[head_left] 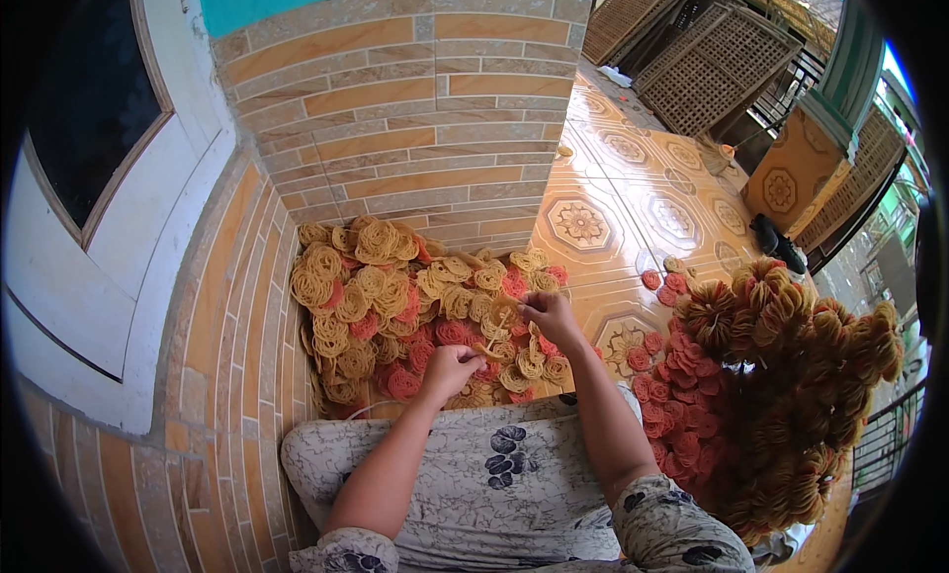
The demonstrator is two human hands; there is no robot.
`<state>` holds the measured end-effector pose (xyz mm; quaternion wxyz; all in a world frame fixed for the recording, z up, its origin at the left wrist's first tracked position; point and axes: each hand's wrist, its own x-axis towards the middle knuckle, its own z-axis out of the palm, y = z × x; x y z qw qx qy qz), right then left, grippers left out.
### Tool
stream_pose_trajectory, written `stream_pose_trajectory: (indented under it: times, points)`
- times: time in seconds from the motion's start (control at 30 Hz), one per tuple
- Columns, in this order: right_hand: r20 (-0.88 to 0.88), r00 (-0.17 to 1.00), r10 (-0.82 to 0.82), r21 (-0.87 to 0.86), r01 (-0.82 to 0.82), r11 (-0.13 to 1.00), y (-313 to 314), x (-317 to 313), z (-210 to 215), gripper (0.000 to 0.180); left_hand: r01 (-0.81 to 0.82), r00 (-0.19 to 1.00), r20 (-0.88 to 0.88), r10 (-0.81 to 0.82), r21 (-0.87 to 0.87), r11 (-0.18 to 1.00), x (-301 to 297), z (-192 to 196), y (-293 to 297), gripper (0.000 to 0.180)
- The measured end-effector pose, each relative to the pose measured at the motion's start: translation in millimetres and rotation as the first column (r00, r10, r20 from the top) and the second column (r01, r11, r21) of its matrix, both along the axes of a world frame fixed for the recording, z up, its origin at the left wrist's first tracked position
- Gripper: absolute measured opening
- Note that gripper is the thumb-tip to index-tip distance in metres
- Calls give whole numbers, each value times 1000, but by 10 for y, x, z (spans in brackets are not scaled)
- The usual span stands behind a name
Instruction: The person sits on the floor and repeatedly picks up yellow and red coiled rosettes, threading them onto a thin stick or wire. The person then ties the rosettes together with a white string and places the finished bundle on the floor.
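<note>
A big heap of round, lacy coiled discs [378, 281], like raw noodle crackers in yellow and coral pink, lies against the tiled wall in front of me. Over its near right side, my right hand [550, 316] pinches a yellow coiled disc [507, 308] by its edge. Lower and to the left, my left hand [452, 371] has its fingers closed on a small yellowish piece, perhaps another disc, mostly covered by the fingertips. A thin pale strand [498, 328] runs between the two hands. Patterned cloth [474, 464] covers my lap just below them.
Bunches of yellow-brown discs [820, 375] stand gathered at my right, beside a pile of pink discs [682, 395]. Brick-patterned walls [405, 118] close in ahead and left, next to a white door [109, 306]. Woven racks [717, 69] lean beyond the tiled floor [633, 212]; dark footwear [776, 242] lies near a pillar.
</note>
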<state>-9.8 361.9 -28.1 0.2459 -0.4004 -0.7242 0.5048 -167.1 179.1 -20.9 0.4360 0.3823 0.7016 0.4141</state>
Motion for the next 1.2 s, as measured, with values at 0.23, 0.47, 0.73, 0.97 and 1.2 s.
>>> stream_pose_trajectory:
  times: [0.23,0.47,0.73,0.97,1.2]
  points:
    - [132,937,324,-76,-316,946,-77,128,279,20,-30,995,98,26,43,999,-9,-72,-3,20]
    - [790,608,76,281,-470,837,-84,179,-41,35,-1,1000,21,0,69,998,17,-85,-10,20]
    - [200,977,76,120,-101,988,101,212,174,29,40,997,-72,-38,38,998,37,19,-16,20]
    - [84,995,61,91,-69,993,-46,158,331,28,3,999,42,-5,34,999,42,-3,-15,21]
    - [231,921,315,-42,-314,949,-62,200,357,32,-4,999,55,1,61,998,28,-106,12,20]
